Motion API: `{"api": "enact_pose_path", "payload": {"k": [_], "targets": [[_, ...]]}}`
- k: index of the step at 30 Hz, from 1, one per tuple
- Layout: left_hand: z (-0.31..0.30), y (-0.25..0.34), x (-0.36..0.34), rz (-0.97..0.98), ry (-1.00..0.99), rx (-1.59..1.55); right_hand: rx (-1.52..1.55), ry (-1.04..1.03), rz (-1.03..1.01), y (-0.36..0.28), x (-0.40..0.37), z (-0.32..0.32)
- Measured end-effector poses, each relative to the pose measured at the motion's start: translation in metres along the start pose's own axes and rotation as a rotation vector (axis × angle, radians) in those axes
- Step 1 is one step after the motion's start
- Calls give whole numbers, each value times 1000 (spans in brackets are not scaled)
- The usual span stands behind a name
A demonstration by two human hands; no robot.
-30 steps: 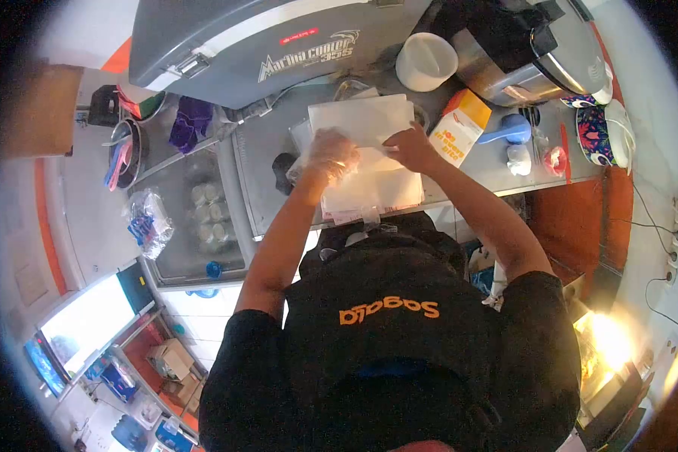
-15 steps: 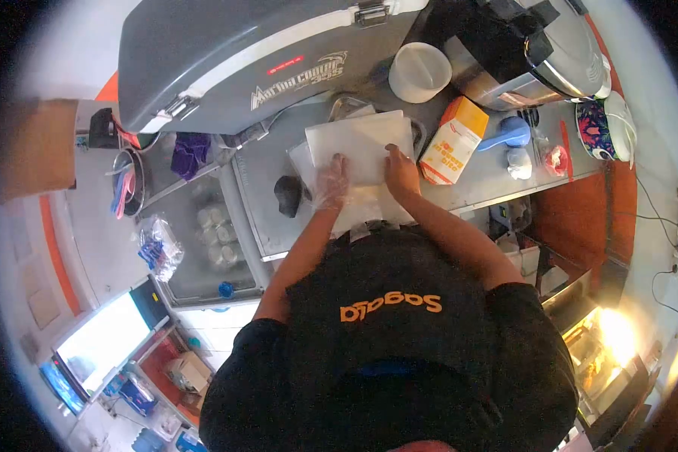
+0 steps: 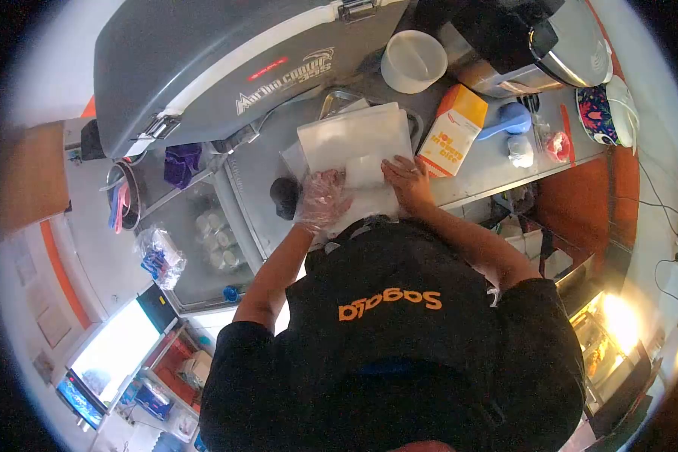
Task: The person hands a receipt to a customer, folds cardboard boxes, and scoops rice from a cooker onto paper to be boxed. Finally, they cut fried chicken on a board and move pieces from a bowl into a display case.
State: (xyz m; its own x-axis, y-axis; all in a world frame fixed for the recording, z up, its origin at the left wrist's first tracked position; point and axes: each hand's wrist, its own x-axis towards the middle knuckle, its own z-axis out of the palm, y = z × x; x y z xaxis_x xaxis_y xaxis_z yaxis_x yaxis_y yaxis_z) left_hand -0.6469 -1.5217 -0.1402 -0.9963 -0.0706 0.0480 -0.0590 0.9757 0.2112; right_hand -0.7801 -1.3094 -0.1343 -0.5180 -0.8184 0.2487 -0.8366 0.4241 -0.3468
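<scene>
My left hand (image 3: 324, 199), in a clear plastic glove, is at the left side of a small white paper fold (image 3: 365, 172), fingers bent against it. On the right, my bare right hand (image 3: 410, 182) has its fingers closed on the paper's other edge. Whatever the fold may contain is hidden. Beneath and behind it lies a stack of white paper sheets (image 3: 346, 137) on the steel counter. A dark, rounded object (image 3: 285, 197) sits just left of the gloved hand.
A grey cooler box (image 3: 226, 68) stands behind the paper. Further right are a white tub (image 3: 413, 62), a yellow-and-white carton (image 3: 453, 134), a blue scoop (image 3: 511, 120) and a steel appliance (image 3: 520, 53). Left of the counter is a glass-topped freezer (image 3: 196, 260) with a plastic-wrapped pack (image 3: 160, 256).
Both hands have drawn back toward my body from the sheets. The small white fold now shows between them, and the fingers have bent in. The view has shifted slightly.
</scene>
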Motion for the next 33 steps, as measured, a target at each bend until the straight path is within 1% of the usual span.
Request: {"api": "enact_pose_path", "payload": {"k": [1, 2, 3, 4, 5, 6, 7, 8, 9, 11, 12, 13, 14, 15, 16, 17, 18, 19, 20, 21, 22, 23, 24, 26, 28, 29, 30, 31, 32, 33], "targets": [[6, 1, -3, -109, -31, -58, 60, -42, 38, 9, -3, 14], [6, 2, 0, -109, -29, -55, 121, -82, 74, 13, 3, 18], [8, 0, 5, -101, -113, -14, 123, -77, 71, 19, 8, 21], [8, -3, 10, -94, -198, 27, 95, -258, 156, 19, 20, 14], [7, -8, 13, -93, -197, 33, 65, -438, 242, 20, 31, 11], [6, -13, 16, -78, -206, -58, 66, -433, 240, 25, 39, 18], [6, -18, 21, -61, -215, -150, 176, -421, 294, 32, 45, 29], [12, -26, 25, -56, -214, -146, 285, -407, 351, 34, 52, 32], [19, -33, 29, -11, -181, -186, 286, -399, 356, 34, 58, 35], [17, -34, 35, 50, -153, -223, 8, -478, 354, 21, 80, 30], [12, -30, 39, 4, -180, -214, -1, -520, 376, 13, 90, 29], [10, -27, 44, -38, -209, -203, 4, -510, 395, 9, 92, 30], [10, -23, 46, -14, -220, -199, -75, -392, 349, 7, 92, 31], [10, -17, 46, -83, -73, -176, -156, -275, 307, 5, 93, 32], [12, -13, 43, -146, 69, -155, -151, -266, 345, 2, 95, 26], [18, -9, 34, -107, 43, -154, -38, -376, 471, -4, 95, 14], [23, -7, 24, -78, 141, -51, 83, -473, 599, -10, 94, 7], [32, -7, 16, -35, 247, 42, 67, -389, 638, -17, 86, 22], [62, -21, -1, -40, 162, 132, 36, -298, 693, -24, 78, 34], [90, -33, -9, -35, 95, 222, 62, -364, 735, -32, 77, 24], [95, -36, -16, 0, 7, 235, 95, -422, 780, -44, 77, 14], [90, -34, -26, 55, -67, 178, 123, -327, 852, -56, 69, 31], [85, -36, -32, 100, -139, 139, 241, -166, 1009, -75, 69, 31], [74, -41, -34, 198, -225, 92, -154, 66, 1071, -92, 68, 56], [70, -49, -27, 298, -277, 57, -9, 164, 1057, -95, 63, 69], [64, -50, -22, 342, -287, 32, -11, 192, 1089, -92, 59, 58], [59, -51, -18, 373, -296, -5, 352, 251, 1049, -95, 49, 49], [39, -31, -17, 382, -297, -14, 697, 296, 971, -92, 36, 34], [-4, 2, -11, 207, -310, -261, 681, 297, 972, -86, 26, 20], [-29, 21, -6, 36, -329, -494, 783, 311, 981, -83, 19, 8]]}}
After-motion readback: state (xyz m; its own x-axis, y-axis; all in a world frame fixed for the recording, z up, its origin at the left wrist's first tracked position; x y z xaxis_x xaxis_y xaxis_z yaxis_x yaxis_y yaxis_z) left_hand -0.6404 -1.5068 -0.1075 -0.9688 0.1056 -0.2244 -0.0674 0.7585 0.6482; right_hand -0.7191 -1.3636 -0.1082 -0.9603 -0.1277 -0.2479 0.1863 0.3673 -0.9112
